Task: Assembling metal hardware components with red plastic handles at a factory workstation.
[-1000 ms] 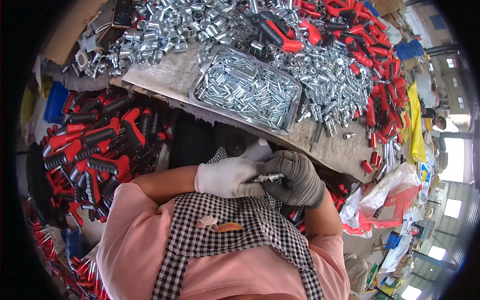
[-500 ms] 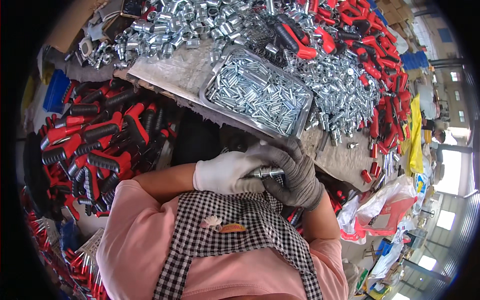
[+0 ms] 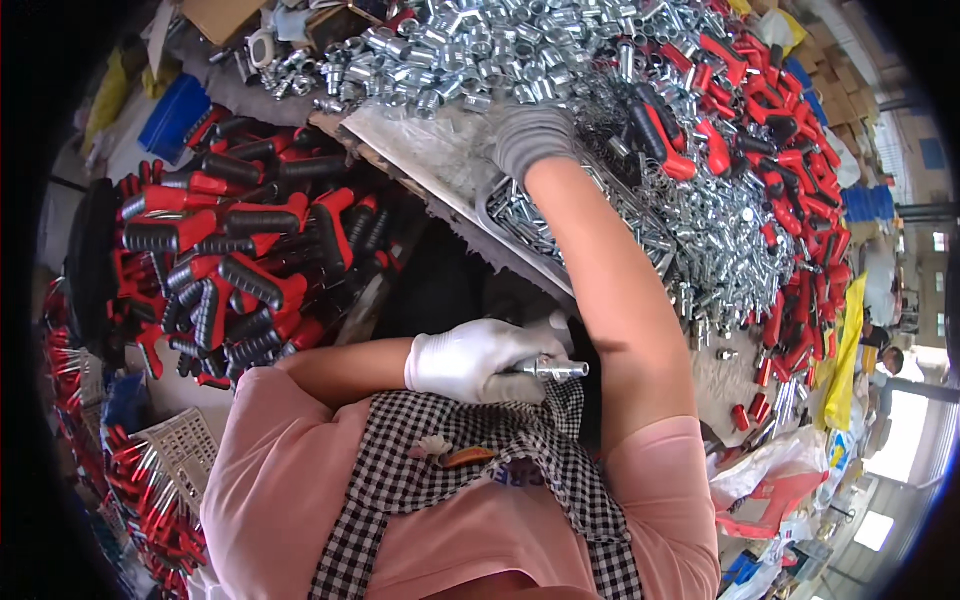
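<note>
Head view: I am looking down at my left hand (image 3: 470, 358) in its white glove, sitting close against the checked apron (image 3: 470, 470), its fingers wrapping around a short metal shaft (image 3: 553, 370) whose silver tip is sticking out toward my right arm. My right hand (image 3: 530, 140), in a grey glove, is reaching far forward over the metal tray (image 3: 500, 205) of small silver parts; I cannot tell whether its fingers are spread or gripping, since the glove is hiding them. The tray is lying near the table edge (image 3: 420, 185), which is running diagonally just ahead of my lap. Room is looking tight: a heap of red-and-black handles (image 3: 240, 260) is crowding my left side, more red handles (image 3: 770, 170) and loose silver fittings (image 3: 480, 45) are covering the tabletop beyond and right of the tray.
</note>
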`<act>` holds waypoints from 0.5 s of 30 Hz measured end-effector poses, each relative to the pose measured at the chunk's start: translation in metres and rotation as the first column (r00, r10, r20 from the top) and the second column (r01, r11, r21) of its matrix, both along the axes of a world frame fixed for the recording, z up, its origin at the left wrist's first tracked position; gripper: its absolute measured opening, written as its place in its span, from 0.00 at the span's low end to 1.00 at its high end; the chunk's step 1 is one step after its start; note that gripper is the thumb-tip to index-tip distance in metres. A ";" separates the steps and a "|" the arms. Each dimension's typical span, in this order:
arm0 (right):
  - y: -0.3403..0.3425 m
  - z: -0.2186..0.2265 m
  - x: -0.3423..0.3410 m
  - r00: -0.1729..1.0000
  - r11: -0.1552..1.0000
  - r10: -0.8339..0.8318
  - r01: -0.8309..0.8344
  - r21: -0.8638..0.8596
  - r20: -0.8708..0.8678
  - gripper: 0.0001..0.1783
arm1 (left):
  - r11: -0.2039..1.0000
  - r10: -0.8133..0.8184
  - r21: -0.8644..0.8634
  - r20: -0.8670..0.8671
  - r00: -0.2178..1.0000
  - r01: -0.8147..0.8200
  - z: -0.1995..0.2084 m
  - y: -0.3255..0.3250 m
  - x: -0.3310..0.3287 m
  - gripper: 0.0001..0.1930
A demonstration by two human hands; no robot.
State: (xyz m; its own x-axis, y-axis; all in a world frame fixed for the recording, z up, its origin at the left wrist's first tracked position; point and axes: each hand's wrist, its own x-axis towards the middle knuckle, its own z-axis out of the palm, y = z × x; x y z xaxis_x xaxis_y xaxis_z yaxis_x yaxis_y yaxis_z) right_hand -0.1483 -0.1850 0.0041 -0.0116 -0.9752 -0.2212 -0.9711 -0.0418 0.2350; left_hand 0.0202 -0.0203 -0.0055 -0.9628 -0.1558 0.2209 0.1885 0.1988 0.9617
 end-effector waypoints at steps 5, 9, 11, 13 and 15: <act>0.011 0.005 0.018 0.994 0.999 0.033 -0.037 0.040 0.104 0.33 | 0.998 0.061 -0.021 0.008 0.998 -0.061 -0.006 0.001 0.007 0.19; 0.063 -0.004 -0.020 0.667 0.891 0.171 0.210 -0.403 0.725 0.27 | 0.999 0.051 -0.016 -0.037 0.998 -0.052 -0.010 -0.001 0.004 0.20; 0.112 0.016 -0.028 0.378 0.873 0.211 0.342 -0.348 0.901 0.26 | 0.999 0.044 -0.023 -0.025 0.999 -0.045 -0.011 -0.003 0.005 0.21; 0.165 0.042 -0.032 0.471 0.836 0.307 0.282 -0.470 0.827 0.25 | 0.999 0.022 -0.025 0.034 0.999 -0.021 -0.011 -0.006 0.006 0.22; 0.212 0.056 -0.038 0.577 0.842 0.298 0.216 -0.494 0.760 0.25 | 1.000 0.024 -0.006 0.071 0.997 -0.024 -0.012 -0.006 0.003 0.23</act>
State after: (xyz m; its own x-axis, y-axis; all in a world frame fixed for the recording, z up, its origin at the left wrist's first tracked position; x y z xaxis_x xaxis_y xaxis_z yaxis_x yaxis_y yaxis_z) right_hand -0.1861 0.0268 0.0600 -0.0427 -0.9242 0.3796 -0.7547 -0.2192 -0.6184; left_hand 0.0227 -0.0259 -0.0172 -0.9720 -0.1780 0.1534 0.1152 0.2078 0.9714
